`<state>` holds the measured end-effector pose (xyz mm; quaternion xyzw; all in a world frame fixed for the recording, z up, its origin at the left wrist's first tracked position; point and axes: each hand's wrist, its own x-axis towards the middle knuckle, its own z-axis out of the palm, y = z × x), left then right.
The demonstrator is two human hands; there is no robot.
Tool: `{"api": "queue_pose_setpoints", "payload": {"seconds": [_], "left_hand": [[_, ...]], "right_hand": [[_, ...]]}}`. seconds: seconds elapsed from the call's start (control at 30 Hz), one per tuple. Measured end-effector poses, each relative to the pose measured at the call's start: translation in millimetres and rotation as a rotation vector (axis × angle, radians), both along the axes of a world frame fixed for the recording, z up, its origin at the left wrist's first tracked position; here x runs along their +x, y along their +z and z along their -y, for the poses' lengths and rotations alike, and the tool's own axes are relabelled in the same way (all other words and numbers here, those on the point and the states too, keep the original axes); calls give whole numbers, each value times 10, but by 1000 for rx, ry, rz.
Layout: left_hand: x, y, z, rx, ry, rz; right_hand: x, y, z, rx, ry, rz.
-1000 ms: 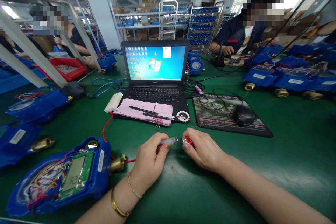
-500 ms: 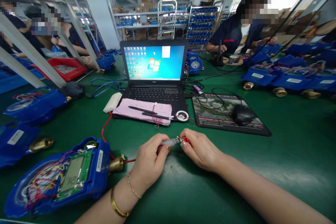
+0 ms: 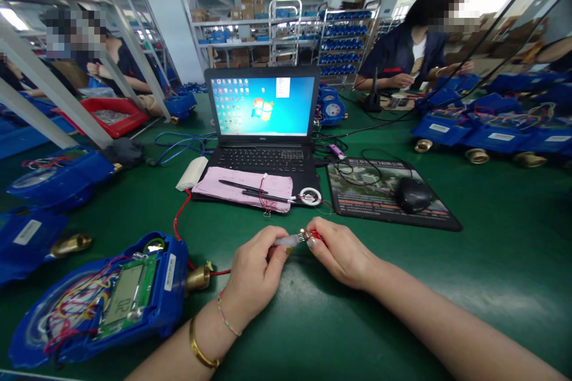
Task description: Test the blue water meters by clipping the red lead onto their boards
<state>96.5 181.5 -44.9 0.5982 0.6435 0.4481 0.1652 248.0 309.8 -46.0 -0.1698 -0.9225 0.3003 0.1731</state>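
Observation:
My left hand [image 3: 255, 271] is closed, pinching a grey, translucent sleeve [image 3: 286, 240] with several thin prongs or wire ends at its right tip. A red cable [image 3: 220, 273] runs leftward from this hand past a brass fitting. In my closed right hand [image 3: 342, 253] is a red lighter [image 3: 315, 234] with a metal top, mostly covered by the fingers. A small bright glow shows at the lighter's top, right by the sleeve's tip. To the left lies an opened blue meter [image 3: 174, 286] with a circuit board, a small display and coloured wires.
Beyond my hands stand a laptop [image 3: 263, 158], pink papers [image 3: 210, 181] with pens, and a mouse [image 3: 413, 195] on a printed mat [image 3: 353, 196]. More blue meters [image 3: 447, 128] line both sides. A red tray [image 3: 118, 125] is at left; co-workers sit across the bench.
Both hands stay nearly still, the lighter beside the sleeve tip. The glow at the lighter's top looks brighter. The co-worker at right has shifted slightly.

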Motion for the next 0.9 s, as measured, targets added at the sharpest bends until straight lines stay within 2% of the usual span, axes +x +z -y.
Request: {"api": "queue_pose_setpoints", "payload": {"seconds": [0.13, 0.37, 0.6, 0.9], "left_hand": [[0, -5, -3, 1, 6, 3], [-15, -29, -1, -13, -7, 0], [-15, -17, 3, -11, -1, 3], [-13, -9, -9, -16, 4, 10]], "right_hand": [[9, 41, 4, -13, 43, 18], [-8, -17, 5, -39, 1, -17], [5, -4, -11, -46, 66, -9], [13, 18, -23, -72, 54, -26]]}}
